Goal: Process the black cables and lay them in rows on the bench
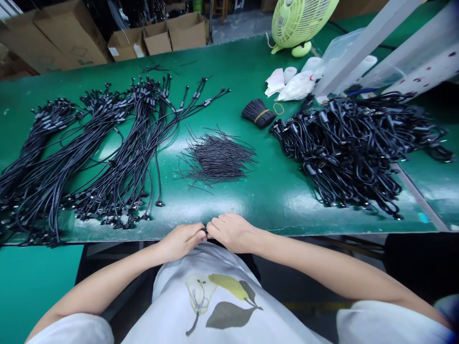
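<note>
a green table (pixel 272 191) fills the view, its near edge just above the person's lap; on its left half long black cables (pixel 107 143) lie stretched out in fanned rows, many plug ends bunched close to the near edge; on the right a heap of coiled black cables (pixel 351 143) sits beside a slanting white bar (pixel 362 43); cardboard boxes (pixel 158 36) stand behind the far edge, and a pale green fan (pixel 301 19) stands at the far side; near the fan lie white plastic bags (pixel 297 86); between the two masses of cable a loose pile of thin black ties (pixel 218 157) is scattered; the left hand (pixel 182 241) and the right hand (pixel 231 232) meet at the near edge of the table, over the white shirt (pixel 215 286), both curled narrow, fingertips touching; beyond the loose pile a banded bundle of ties (pixel 258 113) lies with a yellow rubber band (pixel 278 109) just beside it; pinched between both hands' fingertips is a small dark piece (pixel 207 232), too hidden to tell what it is
</note>
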`<move>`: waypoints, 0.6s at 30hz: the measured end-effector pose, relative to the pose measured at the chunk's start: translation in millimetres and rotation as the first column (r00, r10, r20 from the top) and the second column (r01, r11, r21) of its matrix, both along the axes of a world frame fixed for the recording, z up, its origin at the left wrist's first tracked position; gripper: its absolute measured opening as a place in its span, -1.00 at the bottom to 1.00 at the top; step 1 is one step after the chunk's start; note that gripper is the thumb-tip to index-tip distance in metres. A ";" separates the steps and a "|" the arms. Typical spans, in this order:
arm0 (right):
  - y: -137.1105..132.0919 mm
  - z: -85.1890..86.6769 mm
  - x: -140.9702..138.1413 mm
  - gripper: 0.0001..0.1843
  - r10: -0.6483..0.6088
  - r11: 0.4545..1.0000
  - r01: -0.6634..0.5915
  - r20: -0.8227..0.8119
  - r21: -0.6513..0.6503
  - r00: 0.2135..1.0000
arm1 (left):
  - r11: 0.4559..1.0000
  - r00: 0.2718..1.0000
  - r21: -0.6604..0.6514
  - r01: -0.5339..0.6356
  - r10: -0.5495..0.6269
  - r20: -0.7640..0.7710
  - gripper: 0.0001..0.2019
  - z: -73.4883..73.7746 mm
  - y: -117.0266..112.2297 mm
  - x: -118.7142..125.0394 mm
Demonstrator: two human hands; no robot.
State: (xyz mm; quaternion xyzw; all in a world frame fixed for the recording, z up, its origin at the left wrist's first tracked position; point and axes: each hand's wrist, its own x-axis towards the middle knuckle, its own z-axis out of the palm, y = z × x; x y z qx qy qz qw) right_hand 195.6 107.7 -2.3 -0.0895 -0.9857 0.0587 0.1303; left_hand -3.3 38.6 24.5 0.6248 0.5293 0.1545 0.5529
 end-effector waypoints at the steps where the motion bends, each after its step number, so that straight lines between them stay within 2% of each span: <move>1: 1.2 -0.1 -1.3 -0.68 0.026 1.000 -0.026 -0.011 0.007 1.000 | 1.000 1.000 -0.012 -0.013 0.013 0.027 -0.64 1.3 -0.1 -2.0; 3: 6.6 2.7 -4.2 -0.67 0.054 0.998 -0.054 -0.002 -0.026 0.999 | 0.995 0.993 -0.077 -0.058 0.065 0.094 -0.61 0.4 -2.1 -6.7; 5: 19.0 8.7 -9.1 -0.65 0.106 0.981 -0.101 0.025 -0.166 0.994 | 0.978 0.978 -0.168 -0.122 0.147 0.150 -0.56 -5.0 -6.9 -12.3; 7: 40.5 14.1 -18.2 -0.65 0.112 0.942 -0.104 0.006 -0.319 0.994 | 0.934 0.924 -0.258 -0.248 0.308 0.227 -0.53 -12.5 -12.6 -18.2; 8: 54.3 14.9 -24.9 -0.66 0.055 0.936 -0.057 -0.013 -0.348 0.998 | 0.893 0.864 -0.299 -0.336 0.418 0.280 -0.53 -15.7 -14.9 -21.0; 9: 69.3 13.9 -32.9 -0.67 -0.033 0.942 0.023 -0.025 -0.334 0.999 | 0.840 0.779 -0.338 -0.424 0.529 0.338 -0.55 -18.0 -16.4 -23.3; 11: 99.4 6.4 -50.9 -0.69 -0.223 0.955 0.216 -0.011 -0.205 0.975 | 0.723 0.573 -0.402 -0.562 0.691 0.441 -0.58 -18.8 -16.9 -26.7; 13: 123.7 -4.9 -67.1 -0.70 -0.273 0.959 0.276 0.055 -0.056 0.960 | 0.649 0.424 -0.435 -0.624 0.749 0.509 -0.59 -15.3 -14.9 -28.0; 16: 139.6 -16.0 -78.4 -0.71 -0.237 0.971 0.233 0.099 0.044 0.966 | 0.615 0.336 -0.443 -0.652 0.759 0.558 -0.60 -8.3 -11.8 -27.7; 18: 135.1 -14.6 -76.3 -0.70 -0.315 0.949 0.314 0.019 0.039 0.949 | 0.604 0.304 -0.442 -0.663 0.757 0.578 -0.60 -6.1 -10.7 -26.5</move>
